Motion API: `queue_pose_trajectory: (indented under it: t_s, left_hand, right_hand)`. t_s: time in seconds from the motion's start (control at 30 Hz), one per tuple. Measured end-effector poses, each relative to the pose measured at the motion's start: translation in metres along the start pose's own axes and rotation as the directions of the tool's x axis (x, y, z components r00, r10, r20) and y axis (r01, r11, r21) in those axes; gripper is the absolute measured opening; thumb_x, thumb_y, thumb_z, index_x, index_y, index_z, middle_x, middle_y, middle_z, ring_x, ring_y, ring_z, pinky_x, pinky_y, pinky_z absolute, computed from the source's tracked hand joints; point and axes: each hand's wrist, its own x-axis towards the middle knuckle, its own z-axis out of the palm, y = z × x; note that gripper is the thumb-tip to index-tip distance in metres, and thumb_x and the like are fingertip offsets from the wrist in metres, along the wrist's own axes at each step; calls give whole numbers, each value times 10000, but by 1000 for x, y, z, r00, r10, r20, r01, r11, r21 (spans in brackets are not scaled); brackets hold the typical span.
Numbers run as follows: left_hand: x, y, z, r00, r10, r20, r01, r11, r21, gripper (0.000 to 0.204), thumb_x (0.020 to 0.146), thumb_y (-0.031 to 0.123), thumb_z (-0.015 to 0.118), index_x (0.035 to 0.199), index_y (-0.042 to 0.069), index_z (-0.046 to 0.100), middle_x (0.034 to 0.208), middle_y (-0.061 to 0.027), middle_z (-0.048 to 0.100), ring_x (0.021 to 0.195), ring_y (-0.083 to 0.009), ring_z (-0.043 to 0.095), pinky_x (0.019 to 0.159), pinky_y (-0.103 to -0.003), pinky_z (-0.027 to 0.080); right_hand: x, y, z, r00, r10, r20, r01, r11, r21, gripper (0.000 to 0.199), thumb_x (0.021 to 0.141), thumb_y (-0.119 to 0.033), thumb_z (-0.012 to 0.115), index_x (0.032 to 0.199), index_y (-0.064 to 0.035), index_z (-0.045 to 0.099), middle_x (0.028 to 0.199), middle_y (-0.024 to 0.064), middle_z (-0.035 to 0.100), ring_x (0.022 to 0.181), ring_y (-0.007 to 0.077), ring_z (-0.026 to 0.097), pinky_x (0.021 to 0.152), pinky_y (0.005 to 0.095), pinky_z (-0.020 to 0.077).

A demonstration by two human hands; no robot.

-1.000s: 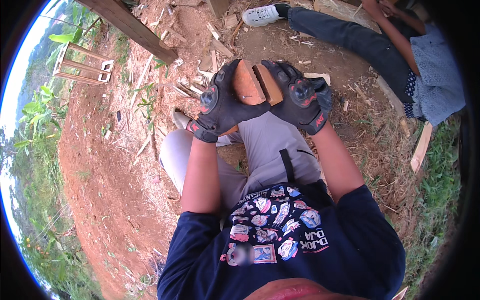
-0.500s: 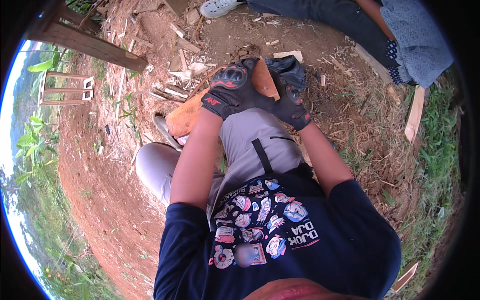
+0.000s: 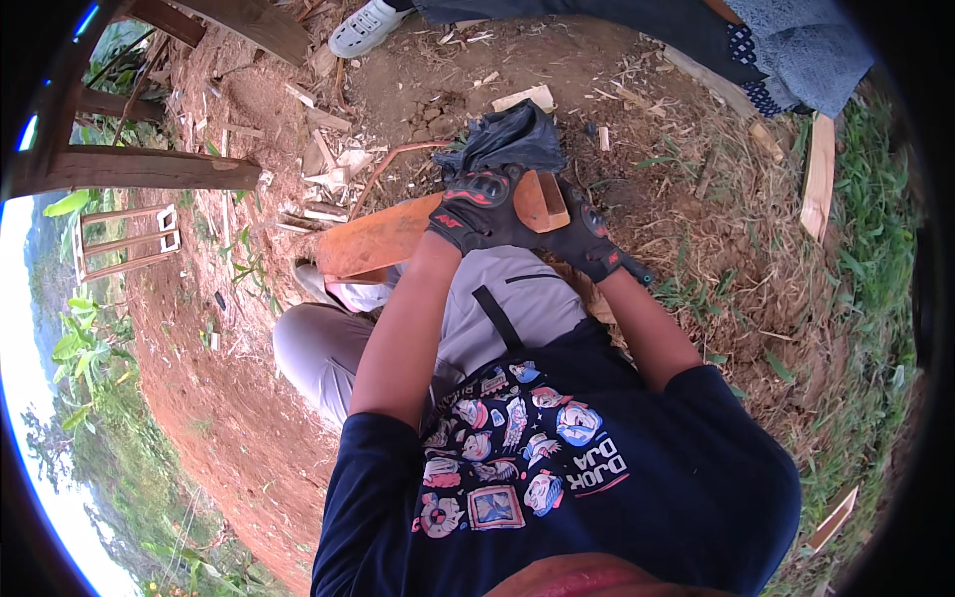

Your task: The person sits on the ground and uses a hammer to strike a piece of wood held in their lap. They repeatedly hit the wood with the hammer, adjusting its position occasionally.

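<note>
A long orange-brown wooden piece [image 3: 373,239] lies across my lap, its near-right end showing a dark recess. My left hand [image 3: 479,207], in a black glove with red trim, is closed over its middle. My right hand [image 3: 585,227], gloved alike, is closed round the recessed end, with its fingertips mostly hidden. Just beyond both hands a crumpled black plastic bag [image 3: 512,134] rests on the ground. A dark stick-like end [image 3: 637,269] pokes out beside my right wrist; the rest of it is hidden.
Wood chips and offcuts [image 3: 343,169] litter the reddish soil. A wooden beam [image 3: 159,169] juts in from the left, near a small wooden frame [image 3: 127,242]. At the far right another person's dark trouser leg [image 3: 597,10] stretches out, ending in a white shoe [image 3: 366,28]. Grass [image 3: 875,259] grows on the right.
The wooden piece has turned in my hands, so the recess at its end now shows. My hands sit slightly nearer me, and more of the black bag is uncovered. The view has shifted.
</note>
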Motion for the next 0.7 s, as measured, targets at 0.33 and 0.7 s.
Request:
queue_pose_trajectory:
  t_s: [0.33, 0.7]
  left_hand:
    - [24, -13, -18, 996, -72, -56, 62, 985, -163, 1209, 678, 665, 906, 1628, 69, 454, 1551, -233, 603, 1404, -424, 616, 1188, -503, 499]
    - [42, 10, -40, 999, -47, -6, 47, 997, -66, 1230, 703, 671, 890, 1675, 94, 404, 1600, -234, 562, 1459, -404, 574, 1209, -499, 480]
  right_hand:
    - [71, -10, -11, 956, -199, -215, 172, 976, -135, 710, 912, -241, 840, 1532, -60, 545, 1453, 203, 629, 1349, 372, 632, 1118, 469, 531]
    - [88, 25, -7, 944, -275, -181, 239, 950, -200, 785, 931, -291, 825, 1593, -47, 483, 1557, 186, 580, 1444, 350, 580, 1210, 442, 475]
